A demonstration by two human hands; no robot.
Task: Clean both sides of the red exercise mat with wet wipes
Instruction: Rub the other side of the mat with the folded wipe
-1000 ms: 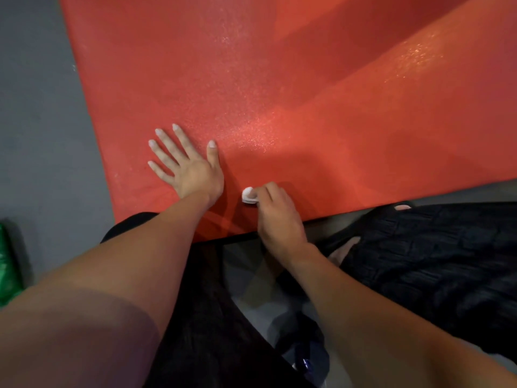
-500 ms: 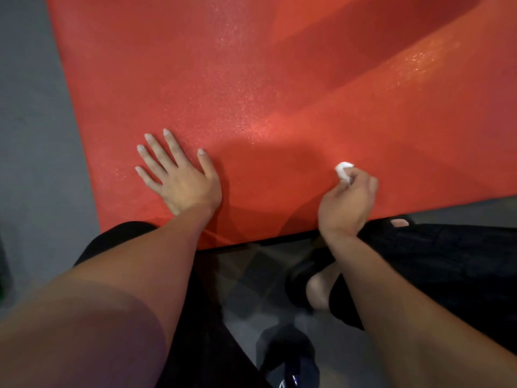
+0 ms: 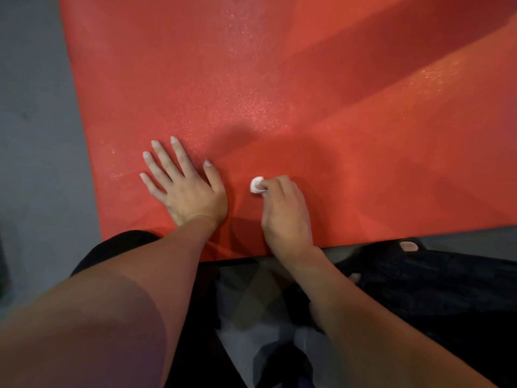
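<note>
The red exercise mat [image 3: 279, 79] lies flat on the floor and fills most of the view; its surface glistens in patches. My left hand [image 3: 184, 186] rests flat on the mat near its front left corner, fingers spread and straight. Just to its right, my right hand [image 3: 285, 208] grips a small bunched white wet wipe [image 3: 256, 184] and holds it against the mat near the front edge.
Grey floor [image 3: 33, 135] runs along the mat's left edge. My legs in black clothing [image 3: 447, 289] are at the mat's front edge, with a toe [image 3: 408, 245] showing at the right.
My right hand swept the wipe to the right along the front edge, then came back left beside my left hand. The left hand stayed flat on the mat.
</note>
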